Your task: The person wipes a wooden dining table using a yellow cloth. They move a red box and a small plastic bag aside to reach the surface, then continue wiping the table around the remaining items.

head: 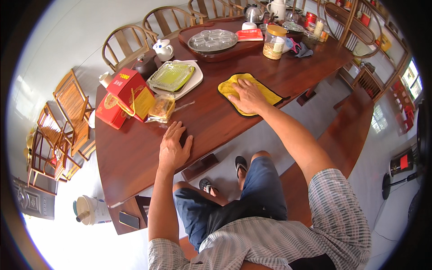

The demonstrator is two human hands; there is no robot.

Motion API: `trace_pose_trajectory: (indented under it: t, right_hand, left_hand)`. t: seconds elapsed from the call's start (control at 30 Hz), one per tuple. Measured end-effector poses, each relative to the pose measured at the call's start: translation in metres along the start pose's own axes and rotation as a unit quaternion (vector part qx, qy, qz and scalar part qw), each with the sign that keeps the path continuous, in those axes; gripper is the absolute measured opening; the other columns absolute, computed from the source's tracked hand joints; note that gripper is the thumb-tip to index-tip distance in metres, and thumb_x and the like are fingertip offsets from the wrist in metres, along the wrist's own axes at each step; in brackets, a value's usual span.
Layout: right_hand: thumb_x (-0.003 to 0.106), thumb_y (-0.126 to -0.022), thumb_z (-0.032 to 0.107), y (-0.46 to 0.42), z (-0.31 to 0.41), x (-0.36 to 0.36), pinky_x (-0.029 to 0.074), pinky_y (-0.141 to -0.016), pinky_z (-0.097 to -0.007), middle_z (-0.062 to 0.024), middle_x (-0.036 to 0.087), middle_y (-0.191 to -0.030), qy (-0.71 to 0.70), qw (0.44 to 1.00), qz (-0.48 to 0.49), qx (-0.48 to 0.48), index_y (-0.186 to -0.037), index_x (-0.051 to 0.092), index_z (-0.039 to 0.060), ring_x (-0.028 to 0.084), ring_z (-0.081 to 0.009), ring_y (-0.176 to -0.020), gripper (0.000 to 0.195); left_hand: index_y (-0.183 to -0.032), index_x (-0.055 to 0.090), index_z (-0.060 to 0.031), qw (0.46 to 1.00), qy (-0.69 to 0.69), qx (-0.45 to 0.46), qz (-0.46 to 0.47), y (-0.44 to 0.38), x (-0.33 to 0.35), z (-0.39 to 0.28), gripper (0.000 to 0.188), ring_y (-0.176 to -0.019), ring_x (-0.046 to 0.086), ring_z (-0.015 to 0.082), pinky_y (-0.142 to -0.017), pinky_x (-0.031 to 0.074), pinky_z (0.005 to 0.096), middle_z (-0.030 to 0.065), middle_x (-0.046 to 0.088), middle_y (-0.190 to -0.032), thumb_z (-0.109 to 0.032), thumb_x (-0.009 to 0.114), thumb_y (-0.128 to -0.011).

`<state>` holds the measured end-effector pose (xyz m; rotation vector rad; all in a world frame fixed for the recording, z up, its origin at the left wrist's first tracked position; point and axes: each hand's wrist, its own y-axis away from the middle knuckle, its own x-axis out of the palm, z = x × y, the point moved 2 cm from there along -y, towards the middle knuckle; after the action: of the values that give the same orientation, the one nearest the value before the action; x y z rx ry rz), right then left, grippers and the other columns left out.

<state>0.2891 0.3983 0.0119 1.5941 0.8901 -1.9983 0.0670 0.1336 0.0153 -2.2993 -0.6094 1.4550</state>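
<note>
My right hand [248, 96] lies flat, fingers spread, on a yellow cloth [270, 93] with a dark border. The cloth is spread on the polished reddish-brown wooden table [209, 116], close to its front edge. My left hand [174, 145] rests palm down on the tabletop near that same edge, fingers a little apart and nothing in it. Just beyond its fingertips is a clear plastic packet [162, 108] with yellowish contents. Behind the packet stands a red gift box [130, 91] with a yellow cord handle, beside another red box [110, 110].
A white tray [197, 78] carries a green glass dish [172, 77]. Farther back are a white lidded pot [163, 50], a round tray of glass cups [212, 40] and a gold-lidded jar [274, 44]. A phone [129, 220] lies on a bench at lower left. Wooden chairs [126, 44] line the far side.
</note>
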Motion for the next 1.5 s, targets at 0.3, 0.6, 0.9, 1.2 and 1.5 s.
trace_pose_trajectory:
  t: [0.3,0.6,0.9,1.2,1.5]
  right_hand:
    - [0.057,-0.105,0.041,-0.034,-0.064,-0.006,0.029,-0.126,-0.0496,-0.0249,0.045,-0.160,-0.040,0.990,0.008,-0.134,-0.151,0.055,0.0106,0.040,-0.0403,-0.151,0.055]
    - [0.061,-0.098,0.034,-0.019,-0.091,-0.034,0.032,-0.120,-0.0561,-0.0324,0.039,-0.159,-0.024,0.984,0.055,-0.169,-0.150,0.048,-0.0032,0.037,-0.0485,-0.148,0.066]
    - [0.058,-0.100,0.044,-0.025,-0.088,-0.044,0.033,-0.117,-0.0582,-0.0327,0.038,-0.160,-0.029,0.985,0.113,-0.130,-0.153,0.046,-0.0006,0.035,-0.0487,-0.149,0.070]
    - [0.047,-0.105,0.049,-0.030,-0.075,-0.046,0.024,-0.125,-0.0526,-0.0297,0.031,-0.166,0.025,0.979,0.168,-0.114,-0.160,0.037,0.0002,0.028,-0.0436,-0.154,0.074]
    - [0.053,-0.103,0.047,-0.030,-0.062,-0.063,0.030,-0.121,-0.0539,-0.0311,0.038,-0.160,0.003,0.960,0.272,-0.066,-0.152,0.048,-0.0019,0.035,-0.0455,-0.148,0.069]
  left_hand:
    - [-0.120,0.067,0.0096,0.999,-0.019,0.001,0.039,-0.002,-0.017,-0.009,0.037,-0.135,0.055,0.0477,-0.116,0.043,0.0525,0.0295,0.064,-0.136,-0.010,0.074,-0.089]
    - [-0.123,0.060,0.0103,0.981,-0.017,-0.033,0.192,-0.012,-0.026,-0.016,0.046,-0.137,0.047,0.0589,-0.114,0.039,0.0634,0.0418,0.048,-0.146,-0.014,0.070,-0.085]
    - [-0.125,0.057,0.0026,0.978,-0.012,-0.074,0.197,-0.017,-0.018,-0.016,0.050,-0.134,0.046,0.0556,-0.110,0.040,0.0648,0.0344,0.046,-0.147,-0.019,0.070,-0.082]
    - [-0.122,0.057,0.0065,0.973,-0.055,-0.156,0.161,-0.020,-0.002,-0.031,0.047,-0.142,0.039,0.0544,-0.124,0.028,0.0637,0.0347,0.045,-0.146,-0.017,0.065,-0.082]
    - [-0.125,0.055,0.0057,0.953,0.010,-0.294,0.077,-0.044,0.025,-0.079,0.049,-0.137,0.041,0.0555,-0.116,0.035,0.0623,0.0392,0.042,-0.147,-0.017,0.072,-0.085]
